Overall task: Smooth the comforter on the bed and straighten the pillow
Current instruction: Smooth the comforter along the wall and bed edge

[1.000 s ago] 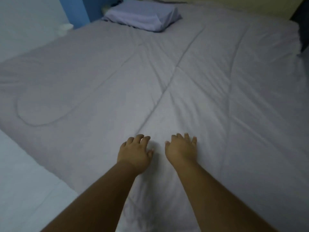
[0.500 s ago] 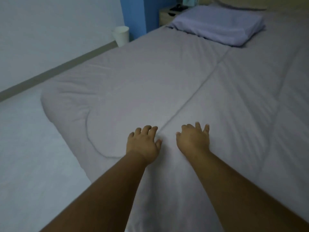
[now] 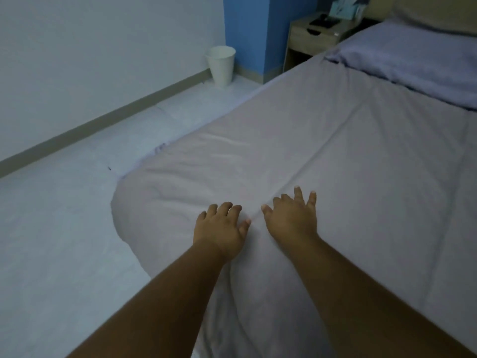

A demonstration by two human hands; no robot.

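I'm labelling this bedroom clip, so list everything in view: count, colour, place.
comforter: one, pale grey-lilac, spread over the bed, creased near its left corner
pillow: one, lavender, at the bed's head, upper right
nightstand: one, light wood, beside the bed's head
box: one, teal, on the nightstand, next to dark items too small to tell
bin: one, white, on the floor by the wall
wall panel: one, blue, between bin and nightstand
floor: pale, left of the bed
left hand: one, flat on the comforter, fingers spread
right hand: one, flat on the comforter beside the left hand
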